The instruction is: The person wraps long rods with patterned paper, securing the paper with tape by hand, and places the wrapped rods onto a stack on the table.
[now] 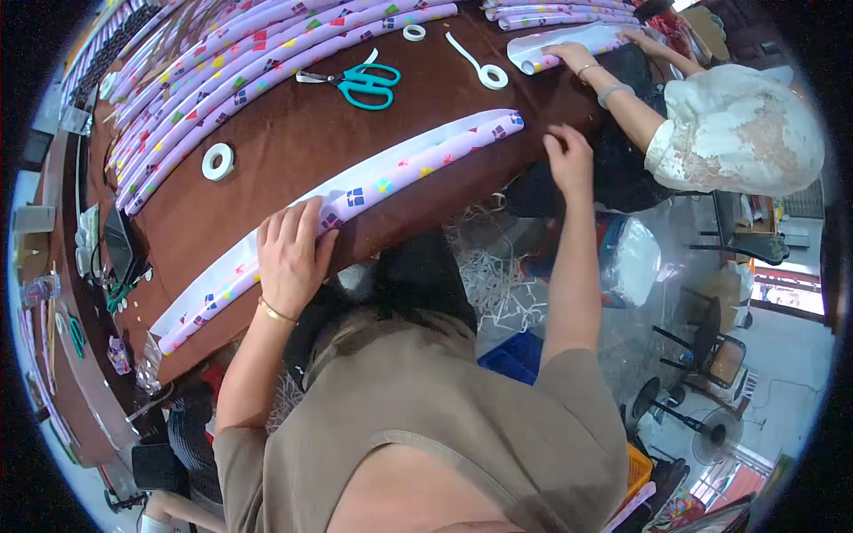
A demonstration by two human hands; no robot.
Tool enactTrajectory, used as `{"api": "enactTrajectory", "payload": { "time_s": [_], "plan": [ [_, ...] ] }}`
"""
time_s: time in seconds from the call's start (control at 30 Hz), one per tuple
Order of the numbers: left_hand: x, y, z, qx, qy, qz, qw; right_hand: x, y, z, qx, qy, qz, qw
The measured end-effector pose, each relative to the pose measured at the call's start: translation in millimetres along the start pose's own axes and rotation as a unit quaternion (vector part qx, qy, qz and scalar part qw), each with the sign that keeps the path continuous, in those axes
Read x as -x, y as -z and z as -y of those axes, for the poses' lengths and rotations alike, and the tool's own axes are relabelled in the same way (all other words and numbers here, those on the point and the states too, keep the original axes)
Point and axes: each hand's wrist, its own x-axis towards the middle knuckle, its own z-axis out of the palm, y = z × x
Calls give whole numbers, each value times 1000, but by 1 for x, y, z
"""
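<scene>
Rests the left hand (291, 249) spread on a patterned paper roll (418, 169) across the brown desk (271, 129) — holds the right hand (569, 160) loosely open near the roll's end.

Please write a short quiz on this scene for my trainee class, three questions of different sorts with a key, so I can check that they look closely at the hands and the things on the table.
1. Multiple choice. What does the left hand touch?
A) a white tape ring
B) the lilac patterned paper
C) a chair

2. Fill in the missing word. The scissors on the brown cloth have ____ handles.

3. True or false? The right hand is gripping the scissors.

Key: 1. B; 2. teal; 3. False
</scene>
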Motion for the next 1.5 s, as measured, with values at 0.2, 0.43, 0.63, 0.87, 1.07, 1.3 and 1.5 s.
{"api": "enactTrajectory", "payload": {
  "time_s": [0.2,0.43,0.63,0.87,1.07,1.3,1.5],
  "plan": [
    [-17,-10,-13,4,-12,-2,1000,-37,-32,48,7,-17,41,999],
    [-59,-16,-27,-21,-3,-36,999,-35,-43,50,-15,-67,27,997],
    [-162,-78,-72,166,-52,-46,984,-25,-47,54,-26,-87,1,996],
    [-232,-132,-123,237,7,152,960,-20,-43,52,-54,-90,-2,994],
    [-245,-149,-117,267,43,192,943,-15,-41,51,-85,-88,-11,992],
    [-249,-155,-113,271,94,204,936,-22,-32,54,-116,-83,10,990],
    [-250,-156,-112,288,102,207,929,-27,-45,51,-48,-55,22,997]
  ]
}}
